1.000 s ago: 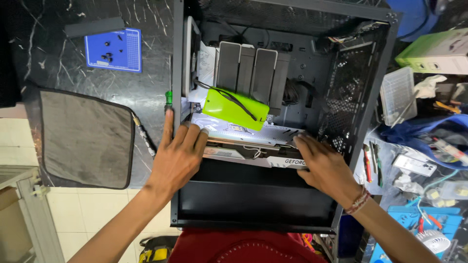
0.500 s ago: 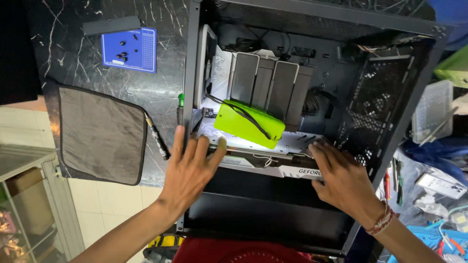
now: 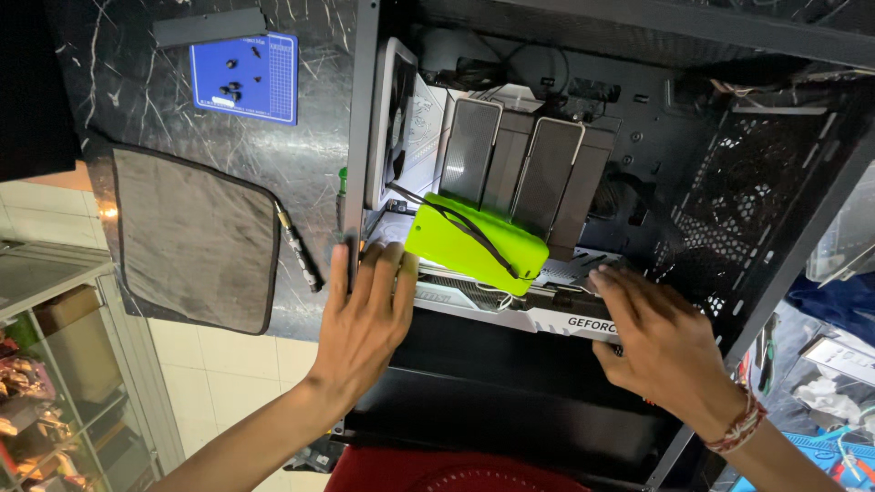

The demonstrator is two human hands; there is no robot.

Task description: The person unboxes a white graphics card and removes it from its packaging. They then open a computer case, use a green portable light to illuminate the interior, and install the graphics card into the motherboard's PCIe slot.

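Note:
An open black computer case (image 3: 775, 164) lies on a dark marble table. Inside, a long white and black graphics card (image 3: 510, 308) sits across the middle. My left hand (image 3: 365, 319) lies flat on its left end, fingers spread, by the case's left edge. On the card's right end rests my right hand (image 3: 661, 342), fingers pressing down. A bright green flat device (image 3: 474, 241) with a black strap rests on top of the card between my hands. Behind it stand tall grey cooler blocks (image 3: 529, 169).
A grey cloth mat (image 3: 191, 237) lies left of the case, with a screwdriver (image 3: 299, 246) along its right edge. A blue magnetic pad (image 3: 246, 77) holding small screws sits further back. Cluttered tools and bags (image 3: 829, 383) fill the right side. Tiled floor (image 3: 228, 364) shows below the table edge.
The view has shifted so the case sits further right and closer. Both hands stay on the graphics card, with the left hand moved slightly further onto its left end.

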